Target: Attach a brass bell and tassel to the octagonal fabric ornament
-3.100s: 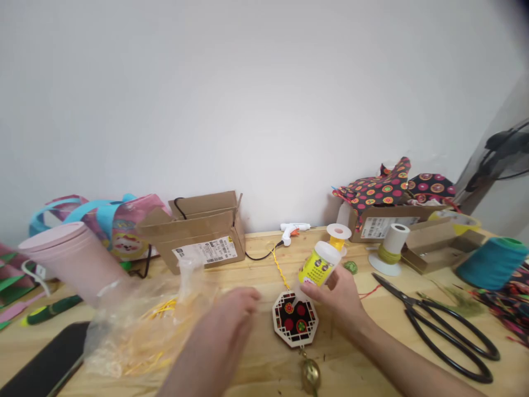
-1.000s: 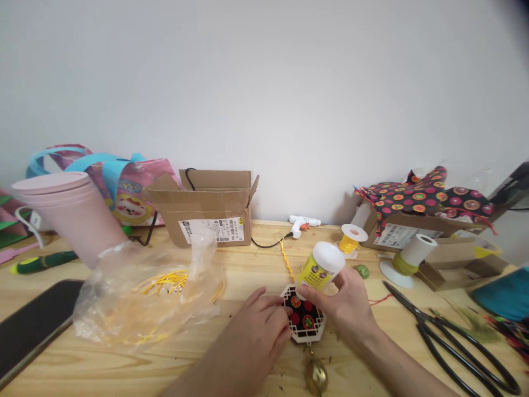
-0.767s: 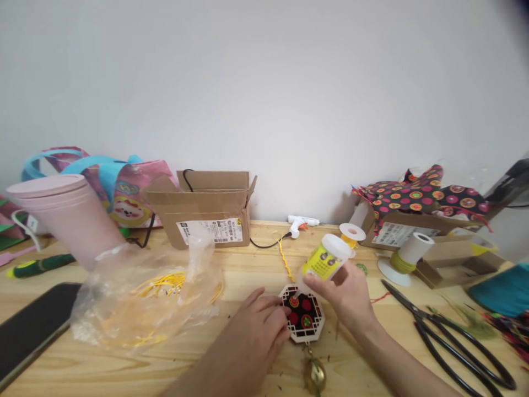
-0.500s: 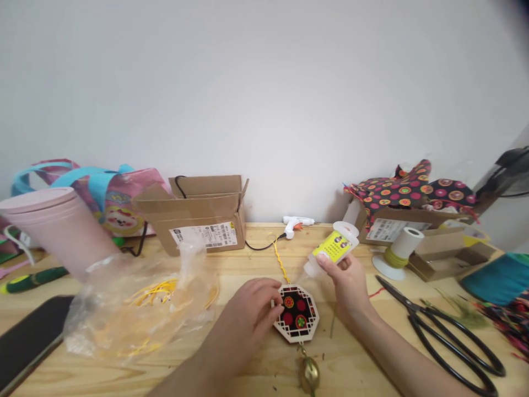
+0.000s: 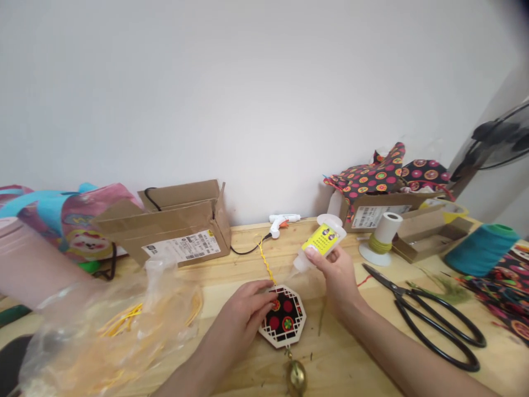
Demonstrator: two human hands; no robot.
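An octagonal pendant [image 5: 285, 321] with a pale lattice frame and black flowered fabric lies on the table. A yellow cord [image 5: 266, 259] runs from its top, and a brass bell [image 5: 296, 376] hangs from its lower edge. My left hand [image 5: 248, 309] grips the pendant's left side, its fingertips over the fabric and the thumb partly hidden. In my right hand [image 5: 336, 275] is a glue bottle [image 5: 322, 240] with a yellow label, tilted so that its narrow tip points down and left. The tip is just above the pendant's top edge.
Black scissors [image 5: 421, 309] lie right of my right forearm, near a thread spool [image 5: 380, 242] and a teal thread cone [image 5: 481, 251]. A white glue gun [image 5: 279, 225] rests by the wall. Left are a plastic bag [image 5: 124, 331] and a cardboard box [image 5: 182, 231].
The view has turned slightly to the right, so most things sit further left in it. My left hand reaches a little further over the pendant. The glue bottle is still in my right hand.
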